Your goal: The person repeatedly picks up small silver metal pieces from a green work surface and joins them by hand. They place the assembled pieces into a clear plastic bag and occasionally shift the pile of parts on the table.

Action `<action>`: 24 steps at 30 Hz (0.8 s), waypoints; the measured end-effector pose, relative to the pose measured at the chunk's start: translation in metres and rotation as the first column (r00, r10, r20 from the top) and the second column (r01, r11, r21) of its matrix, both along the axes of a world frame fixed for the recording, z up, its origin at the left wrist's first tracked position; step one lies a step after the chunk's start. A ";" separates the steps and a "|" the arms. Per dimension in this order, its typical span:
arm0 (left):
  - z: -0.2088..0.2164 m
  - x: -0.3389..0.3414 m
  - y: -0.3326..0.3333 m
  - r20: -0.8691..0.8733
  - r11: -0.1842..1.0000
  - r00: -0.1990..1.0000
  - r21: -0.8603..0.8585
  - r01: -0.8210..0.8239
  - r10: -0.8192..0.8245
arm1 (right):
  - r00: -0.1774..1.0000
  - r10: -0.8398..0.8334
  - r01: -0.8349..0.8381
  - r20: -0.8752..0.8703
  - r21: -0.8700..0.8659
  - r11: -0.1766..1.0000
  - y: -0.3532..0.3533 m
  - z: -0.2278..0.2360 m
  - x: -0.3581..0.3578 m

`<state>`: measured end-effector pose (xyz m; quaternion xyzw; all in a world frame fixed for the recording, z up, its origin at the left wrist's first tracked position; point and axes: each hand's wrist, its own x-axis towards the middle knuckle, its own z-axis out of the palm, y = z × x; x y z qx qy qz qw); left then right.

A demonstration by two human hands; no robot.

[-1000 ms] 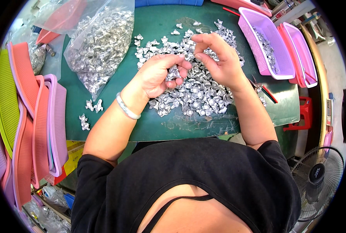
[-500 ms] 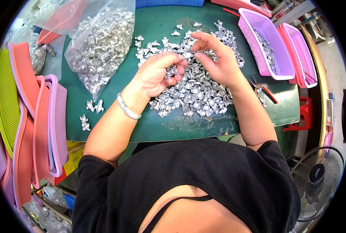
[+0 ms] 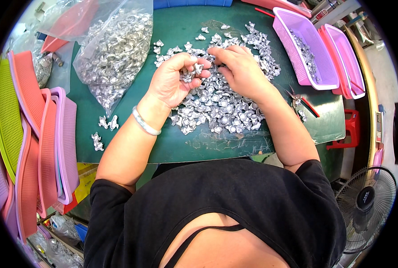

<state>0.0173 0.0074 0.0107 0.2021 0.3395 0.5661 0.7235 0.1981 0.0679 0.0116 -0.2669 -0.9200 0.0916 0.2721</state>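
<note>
Honestly not far along I'd say: my left hand (image 3: pixel 174 82) is curled shut on a few silver pieces (image 3: pixel 191 71), right hand (image 3: pixel 239 69) fingers loosely bent just past them, big pile (image 3: pixel 221 105) under both, purple basket (image 3: pixel 283 27) barely filled.

A clear plastic bag (image 3: pixel 112 58) of silver pieces lies upper left.

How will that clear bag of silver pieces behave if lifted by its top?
The clear plastic bag lies slumped and creased, so probably floppy. It's packed with metallic pieces, so likely heavy for its size. Its mouth looks loose; pieces could spill.
</note>
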 end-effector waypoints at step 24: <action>0.003 0.017 -0.008 -0.344 0.988 0.927 -0.013 0.152 -0.147 | 0.879 -0.161 -0.129 -0.450 -0.547 0.827 -0.009 0.013 -0.001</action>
